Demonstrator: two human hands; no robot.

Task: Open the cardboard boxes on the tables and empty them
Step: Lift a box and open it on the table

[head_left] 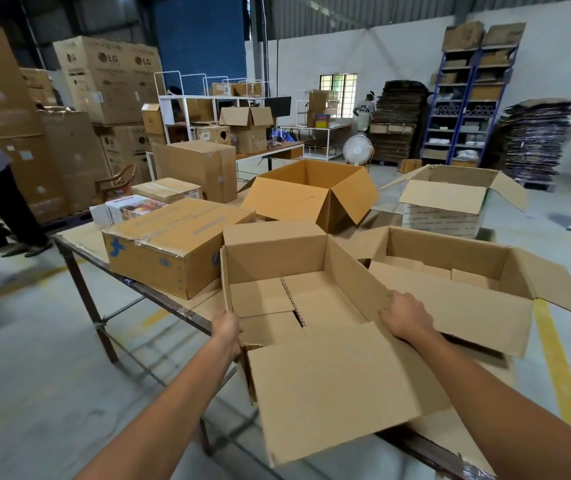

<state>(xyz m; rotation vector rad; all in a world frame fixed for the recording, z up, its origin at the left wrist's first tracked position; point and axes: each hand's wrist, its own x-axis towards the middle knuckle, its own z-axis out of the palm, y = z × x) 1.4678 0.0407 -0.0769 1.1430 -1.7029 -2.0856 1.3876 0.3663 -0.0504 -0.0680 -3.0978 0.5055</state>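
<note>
The near tables hold four open cardboard boxes, three closed brown boxes and one white printed carton; two hands show; one white fan and two blue shelf racks stand behind.

Boxes crowd our table
Before us sits the near box; the taped box left of it, the side box right, the far box behind.

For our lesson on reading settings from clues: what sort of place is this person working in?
Most likely a warehouse or packing depot: tall stacks of large brown printed cartons, blue metal shelving racks holding cardboard, and piles of flattened cartons beside them.
</note>
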